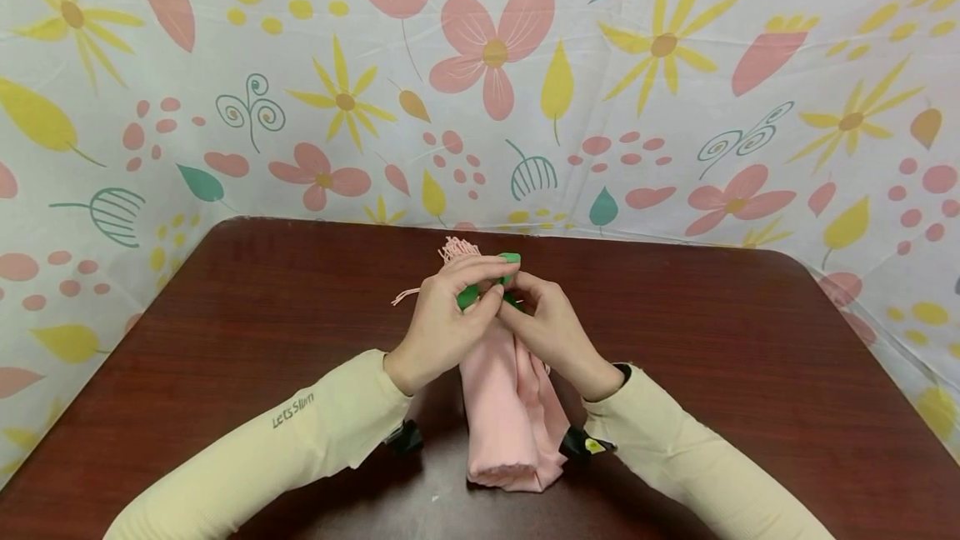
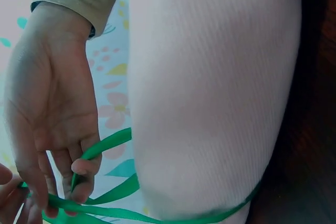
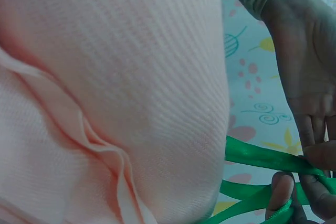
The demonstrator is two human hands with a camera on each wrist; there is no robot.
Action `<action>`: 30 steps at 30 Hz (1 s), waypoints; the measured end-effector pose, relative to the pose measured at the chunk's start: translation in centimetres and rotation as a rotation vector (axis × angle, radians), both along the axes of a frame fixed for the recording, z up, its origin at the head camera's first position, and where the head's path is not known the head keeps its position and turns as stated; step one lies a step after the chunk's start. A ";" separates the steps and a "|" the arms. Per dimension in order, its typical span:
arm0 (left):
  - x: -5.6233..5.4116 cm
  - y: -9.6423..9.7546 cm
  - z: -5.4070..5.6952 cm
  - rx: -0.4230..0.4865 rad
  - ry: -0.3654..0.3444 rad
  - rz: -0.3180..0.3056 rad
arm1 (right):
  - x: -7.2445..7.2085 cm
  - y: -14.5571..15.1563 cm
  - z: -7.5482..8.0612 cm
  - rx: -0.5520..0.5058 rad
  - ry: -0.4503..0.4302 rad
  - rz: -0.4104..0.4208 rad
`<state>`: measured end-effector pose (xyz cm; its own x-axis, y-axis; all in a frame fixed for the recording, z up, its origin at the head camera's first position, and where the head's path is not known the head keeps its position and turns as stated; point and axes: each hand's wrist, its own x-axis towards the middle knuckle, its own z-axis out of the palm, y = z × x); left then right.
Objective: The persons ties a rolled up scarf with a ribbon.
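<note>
A pink scarf (image 1: 497,407), loosely rolled lengthwise, lies on the table with its fringe (image 1: 459,250) at the far end. Both hands meet above its far part. My left hand (image 1: 442,315) pinches a green ribbon (image 1: 468,297) between thumb and fingers. Close against it, my right hand (image 1: 551,327) also pinches the ribbon, fingertips nearly touching the left ones. In the left wrist view the ribbon (image 2: 118,212) runs round the pink roll (image 2: 210,87) and up to the fingers. Strands of ribbon (image 3: 257,156) cross beside the scarf in the right wrist view. The fingers partly hide where the ends cross.
The dark brown wooden table (image 1: 300,298) has its far edge against a hanging cloth (image 1: 405,148) printed with flowers and leaves. A few loose fringe threads (image 1: 406,296) stick out left of the scarf. Black wrist cameras (image 1: 406,437) hang below both sleeves beside the roll.
</note>
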<state>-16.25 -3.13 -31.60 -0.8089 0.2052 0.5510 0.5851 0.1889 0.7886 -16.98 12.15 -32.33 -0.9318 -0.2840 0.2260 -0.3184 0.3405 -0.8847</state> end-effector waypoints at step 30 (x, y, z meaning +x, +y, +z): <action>-1.8 -0.8 -2.4 0.052 -0.317 -0.290 | 0.3 0.2 1.1 -0.183 -0.173 -0.012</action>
<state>-18.05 -3.89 -34.05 -0.8528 0.4273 0.3001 0.3355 0.0081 0.9420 -16.65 12.32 -31.27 -0.9641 -0.2419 0.1098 -0.1540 0.1722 -0.9730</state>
